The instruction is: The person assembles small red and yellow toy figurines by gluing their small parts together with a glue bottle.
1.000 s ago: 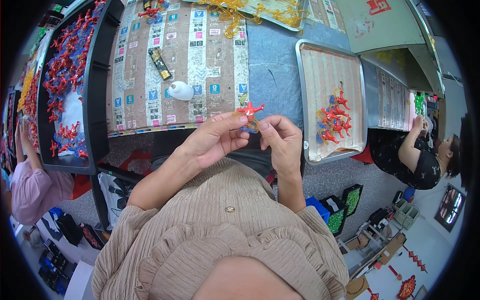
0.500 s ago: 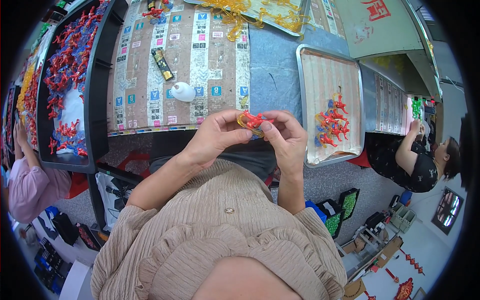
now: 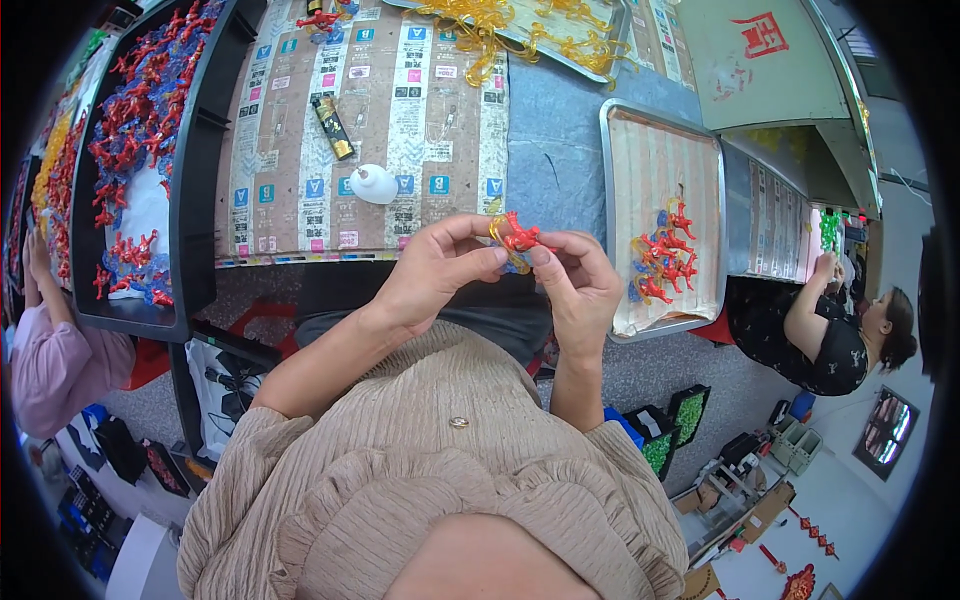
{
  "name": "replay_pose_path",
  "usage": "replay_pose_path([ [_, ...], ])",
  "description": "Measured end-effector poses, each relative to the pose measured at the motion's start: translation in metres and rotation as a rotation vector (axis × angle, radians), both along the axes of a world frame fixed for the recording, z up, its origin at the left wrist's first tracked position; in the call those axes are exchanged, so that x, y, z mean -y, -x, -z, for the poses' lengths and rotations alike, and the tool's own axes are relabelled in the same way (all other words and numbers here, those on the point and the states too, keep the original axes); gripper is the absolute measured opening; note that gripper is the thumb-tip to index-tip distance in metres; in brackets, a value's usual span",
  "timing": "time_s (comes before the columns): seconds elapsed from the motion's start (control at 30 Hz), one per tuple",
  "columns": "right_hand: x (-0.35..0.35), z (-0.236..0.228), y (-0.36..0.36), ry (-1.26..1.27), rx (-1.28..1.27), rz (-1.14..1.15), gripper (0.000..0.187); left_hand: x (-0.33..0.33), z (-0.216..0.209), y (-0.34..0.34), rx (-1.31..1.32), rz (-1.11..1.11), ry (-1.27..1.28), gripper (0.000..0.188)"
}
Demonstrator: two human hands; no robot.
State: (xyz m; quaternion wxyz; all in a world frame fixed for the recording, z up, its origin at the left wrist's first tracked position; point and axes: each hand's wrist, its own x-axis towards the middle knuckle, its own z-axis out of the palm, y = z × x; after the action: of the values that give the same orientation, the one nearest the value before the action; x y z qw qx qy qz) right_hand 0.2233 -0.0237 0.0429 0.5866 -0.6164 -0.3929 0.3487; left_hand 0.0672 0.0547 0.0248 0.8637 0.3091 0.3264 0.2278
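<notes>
Between my two hands, just off the near edge of the table, is a small red plastic figure [image 3: 519, 236] with clear yellow and blue parts. My left hand [image 3: 435, 275] pinches its left side, the thumb near the yellow loop. With thumb and fingers, my right hand [image 3: 580, 285] grips its right side. Fingers hide part of the figure. To the right, several similar red, blue and yellow figures [image 3: 668, 250] lie in a lined metal tray [image 3: 608, 160]. Beyond my left hand, a white squeeze bottle [image 3: 374, 184] and a black and gold tube [image 3: 333, 128] rest on the table.
A black crate [image 3: 192, 190] of red and blue figures [image 3: 145, 110] stands at the left. Clear yellow parts [image 3: 485, 40] spill over a far tray. One co-worker [image 3: 825, 330] sits at the right, another [image 3: 65, 350] at the left. A greenish cabinet [image 3: 775, 80] stands far right.
The red figure has turned in my fingers and stands more upright, showing more of the yellow loop. Both hands keep their grip. The whole view has shifted slightly.
</notes>
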Motion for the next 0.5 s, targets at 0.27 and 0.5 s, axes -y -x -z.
replay_pose_path([
  [0.27, -0.0002, 0.0066, -0.0009, -0.028, 0.021, 0.003, 0.013, -0.0017, -0.0004, 0.0008, 0.026, 0.023, 0.037, 0.021],
  [0.5, 0.0015, 0.0038, 0.0018, 0.098, -0.23, 0.023, 0.016, 0.0015, -0.0043, 0.0029, 0.041, 0.02, 0.055, 0.021],
])
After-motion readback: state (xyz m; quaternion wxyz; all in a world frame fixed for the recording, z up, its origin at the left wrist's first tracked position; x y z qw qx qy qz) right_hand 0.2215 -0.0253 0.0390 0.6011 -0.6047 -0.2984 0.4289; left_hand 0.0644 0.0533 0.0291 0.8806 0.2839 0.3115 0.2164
